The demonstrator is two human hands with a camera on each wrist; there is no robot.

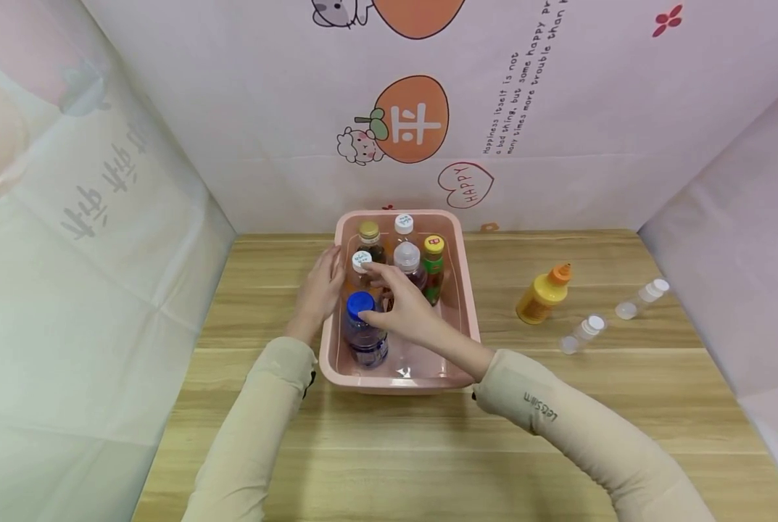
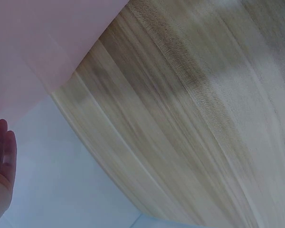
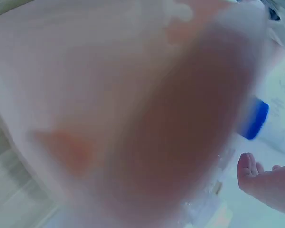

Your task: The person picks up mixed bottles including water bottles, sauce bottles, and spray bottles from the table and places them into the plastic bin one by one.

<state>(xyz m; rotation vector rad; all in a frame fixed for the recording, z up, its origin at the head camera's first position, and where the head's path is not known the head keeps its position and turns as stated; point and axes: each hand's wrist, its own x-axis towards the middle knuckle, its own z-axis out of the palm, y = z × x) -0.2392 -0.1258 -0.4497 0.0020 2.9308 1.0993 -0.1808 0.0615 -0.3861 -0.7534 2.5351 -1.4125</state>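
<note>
Both our hands work at the pink basin (image 1: 402,383), center of the frame.
Over its middle our right hand (image 1: 407,308) arches, fingers loosely spread with no visible grip — whether it touches anything, we cannot tell. Our left hand (image 1: 321,286), fingers fairly straight and holding nothing we can see, lies along the basin's left side. The blue-capped bottle (image 1: 366,346) stands lower left inside; we'd do best to steady the basin and pinch squarely — clear of the white cap (image 1: 362,261) just above.
</note>
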